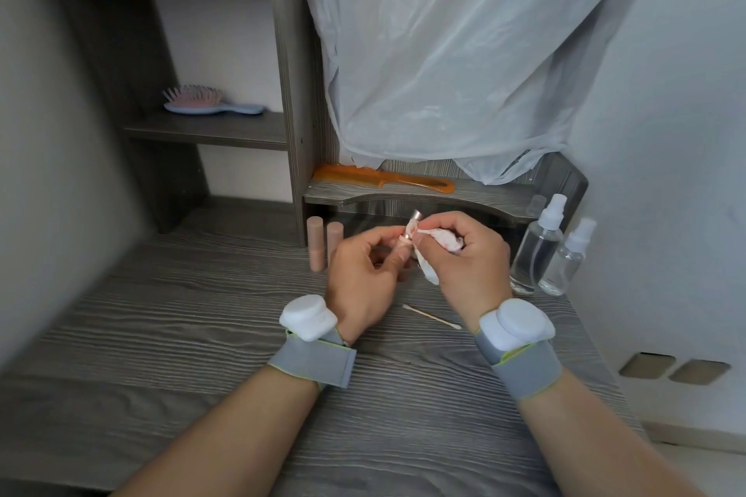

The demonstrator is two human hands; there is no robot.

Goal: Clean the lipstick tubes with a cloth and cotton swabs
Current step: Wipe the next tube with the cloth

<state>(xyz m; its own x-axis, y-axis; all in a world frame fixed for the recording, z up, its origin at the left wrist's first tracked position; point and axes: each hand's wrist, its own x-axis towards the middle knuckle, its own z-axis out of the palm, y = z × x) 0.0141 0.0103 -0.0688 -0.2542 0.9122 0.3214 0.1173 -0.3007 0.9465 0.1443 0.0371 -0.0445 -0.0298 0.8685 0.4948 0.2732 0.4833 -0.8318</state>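
your left hand (363, 274): fingers closed round a lipstick tube (409, 232), metal end tilted up and away; its lower body is hidden behind your fingers.
your right hand (464, 254): fingertips pinched on a white cloth (438, 244), pressed against the tube's upper part; pinkish marks on the cloth, most of it bunched out of sight in your palm.
just below your right hand: one cotton swab (431, 317) flat on the desk (181, 335).
just left of your left fingers: two capped lipstick tubes (323, 244), upright, touching.
right of your right hand: two clear spray bottles (553, 250), no readable labels.
beyond your fingers: orange comb (383, 178) on a ledge; plastic bag (444, 52) above, upside-down red print, "400-060" legible, remainder cut off.
far left: hairbrush (210, 103) on a shelf.
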